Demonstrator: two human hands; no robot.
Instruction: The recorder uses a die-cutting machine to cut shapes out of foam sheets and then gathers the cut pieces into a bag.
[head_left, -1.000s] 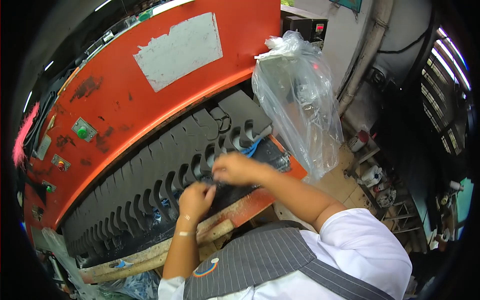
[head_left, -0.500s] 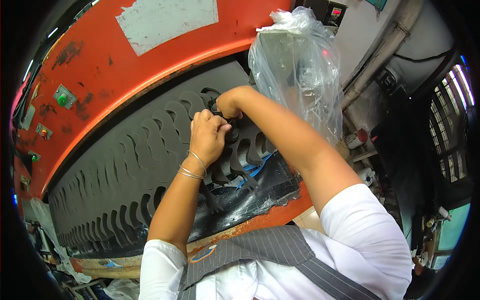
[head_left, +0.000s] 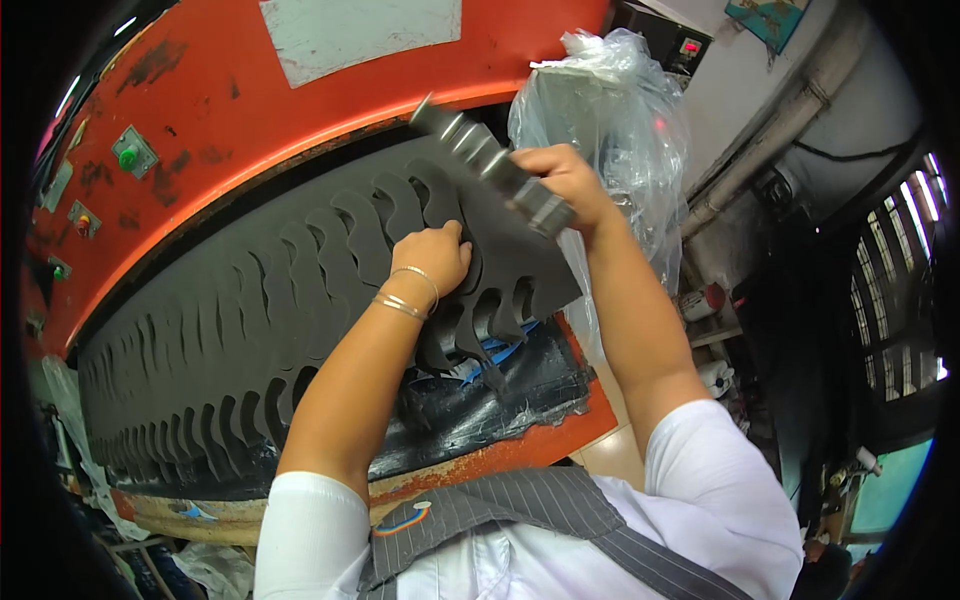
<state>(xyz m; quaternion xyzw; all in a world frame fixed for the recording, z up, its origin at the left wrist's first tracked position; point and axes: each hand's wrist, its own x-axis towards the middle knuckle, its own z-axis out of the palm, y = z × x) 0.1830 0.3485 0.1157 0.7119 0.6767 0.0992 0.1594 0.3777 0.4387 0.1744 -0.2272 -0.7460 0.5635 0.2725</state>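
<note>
Raised above the far right of a dark grey foam sheet [head_left: 530,235] is a metal cutting die [head_left: 490,165], a long wavy-edged steel tool smeared by motion. My right hand [head_left: 572,185] is closed round its near end. My left hand [head_left: 432,255] lies on the sheet beside the curved cuts, its fingers curled down against the foam; what they pinch, if anything, is hidden. Rows of wavy slits and curved openings run leftward across the sheet. Narrow foam tongues [head_left: 475,335] hang at its near edge.
Behind the sheet rises an orange machine body [head_left: 220,190] with a green button [head_left: 128,157]. Clear plastic [head_left: 640,170] wraps a box at the far right. Black film [head_left: 530,385] covers the machine's near ledge, with a little blue material showing under the foam.
My right hand has lifted the cutting die off the foam, up and to the right. My left hand has shifted slightly right and down onto the sheet. The view has moved a little.
</note>
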